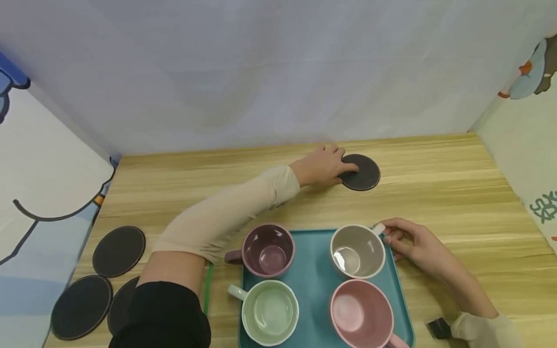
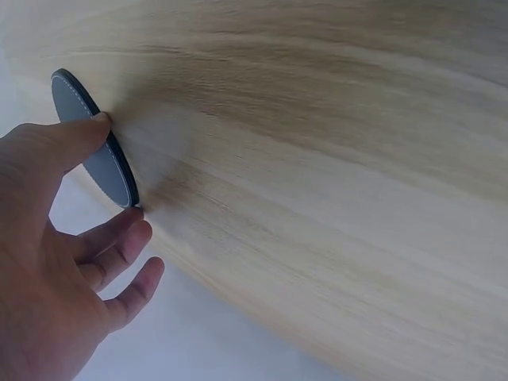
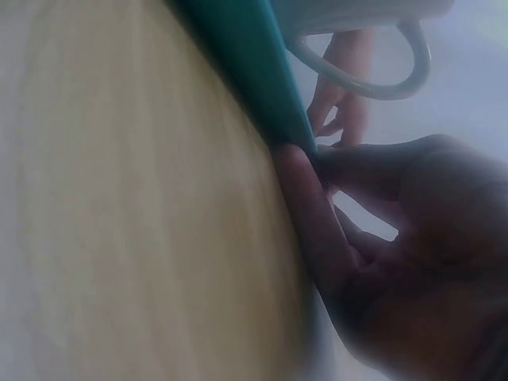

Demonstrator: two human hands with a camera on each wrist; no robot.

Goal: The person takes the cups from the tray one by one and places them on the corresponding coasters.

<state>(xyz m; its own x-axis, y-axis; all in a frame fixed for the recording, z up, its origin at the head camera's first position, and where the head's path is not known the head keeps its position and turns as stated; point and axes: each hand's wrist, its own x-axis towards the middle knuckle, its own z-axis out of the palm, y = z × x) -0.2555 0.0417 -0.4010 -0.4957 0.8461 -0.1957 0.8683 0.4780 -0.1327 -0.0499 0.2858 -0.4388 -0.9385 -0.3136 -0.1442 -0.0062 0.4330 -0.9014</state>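
Note:
My left hand (image 1: 323, 166) reaches to the back of the table and holds a round black coaster (image 1: 364, 175) by its edge. In the left wrist view, the thumb lies across that stitched coaster (image 2: 111, 171), and a fingertip touches its rim. At the back right corner of a teal tray (image 1: 311, 256), my right hand (image 1: 415, 244) pinches the tray's edge between thumb and finger. The tray carries a white mug (image 1: 363, 261) beside that hand, a pink mug (image 1: 363, 309), a green mug (image 1: 271, 313) and a purple mug (image 1: 271, 253).
More black coasters lie at the left: one farther back (image 1: 119, 251), one in front (image 1: 81, 307), and one partly hidden coaster (image 1: 119, 307) behind the left sleeve. A green strip (image 1: 208, 290) runs left of the tray. White cloth (image 1: 261, 72) stands behind the table.

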